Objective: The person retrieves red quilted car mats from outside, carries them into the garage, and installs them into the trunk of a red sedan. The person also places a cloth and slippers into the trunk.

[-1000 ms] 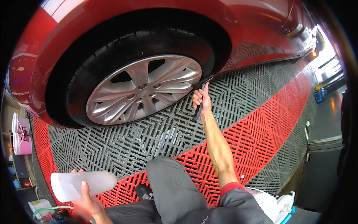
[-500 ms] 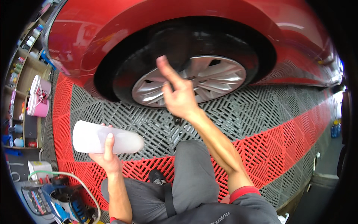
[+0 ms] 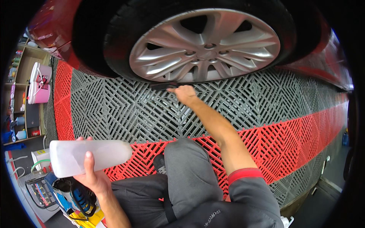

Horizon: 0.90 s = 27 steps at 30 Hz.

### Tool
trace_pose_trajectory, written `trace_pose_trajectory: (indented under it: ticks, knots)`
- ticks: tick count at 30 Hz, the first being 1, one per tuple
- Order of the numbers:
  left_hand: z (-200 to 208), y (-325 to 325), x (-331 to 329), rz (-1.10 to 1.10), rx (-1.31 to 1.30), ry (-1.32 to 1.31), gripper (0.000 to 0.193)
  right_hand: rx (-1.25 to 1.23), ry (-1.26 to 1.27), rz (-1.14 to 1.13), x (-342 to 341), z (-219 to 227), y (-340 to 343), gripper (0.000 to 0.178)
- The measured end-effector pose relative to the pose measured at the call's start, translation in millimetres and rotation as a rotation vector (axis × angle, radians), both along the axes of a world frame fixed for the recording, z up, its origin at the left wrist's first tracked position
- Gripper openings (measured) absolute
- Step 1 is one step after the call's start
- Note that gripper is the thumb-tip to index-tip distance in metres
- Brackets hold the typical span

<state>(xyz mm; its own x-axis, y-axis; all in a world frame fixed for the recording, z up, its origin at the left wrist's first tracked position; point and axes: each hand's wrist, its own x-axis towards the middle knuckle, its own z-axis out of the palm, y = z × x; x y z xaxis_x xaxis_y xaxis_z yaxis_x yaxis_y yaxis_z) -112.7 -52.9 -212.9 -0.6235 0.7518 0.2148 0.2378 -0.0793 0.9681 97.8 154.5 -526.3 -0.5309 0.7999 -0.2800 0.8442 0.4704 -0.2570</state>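
My left hand (image 3: 93, 175) is wrapped round a translucent whitish plastic bottle (image 3: 95, 155), which lies on its side in the grip, thumb across its near side. My right hand (image 3: 186, 94) is closed on a black handled tool (image 3: 163, 86) at the foot of the wheel. The tool's flat dark head is by the lower edge of the black tire (image 3: 118, 49); its exact kind is hard to make out. Above my right hand is the silver alloy wheel rim (image 3: 207, 53), set in the red car.
Red and grey slatted floor tiles (image 3: 266, 140) run under the car and my knees. At left stand a shelf (image 3: 30, 62) and a white-and-pink bucket (image 3: 39, 83). A blue-and-black bag of gear (image 3: 72, 193) and a hose lie near my left arm.
The wheel now looks larger and nearer. My right hand has moved from in front of the rim and upper tire down to the tire's bottom edge. The bottle remains in my left hand.
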Motion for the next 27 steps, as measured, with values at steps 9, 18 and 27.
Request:
trace_pose_trajectory:
  ticks: [9, 18, 27]
  knots:
    - [4.5, 7.6, 15.8, -0.11, 0.051, -0.08, 0.058, -0.054, -0.462, -0.266, 259.4, 29.9, -15.0, 0.037]
    - [5.5, 31.8, 31.4, -0.184, 0.107, -0.162, 0.057, -0.719, 1.742, -1.37, 296.6, 93.7, -107.7, 0.06]
    - [9.2, 35.0, 26.1, -0.161, 0.136, -0.243, 0.054, -0.793, 2.088, -0.799, 337.0, 249.4, -43.9, 0.043]
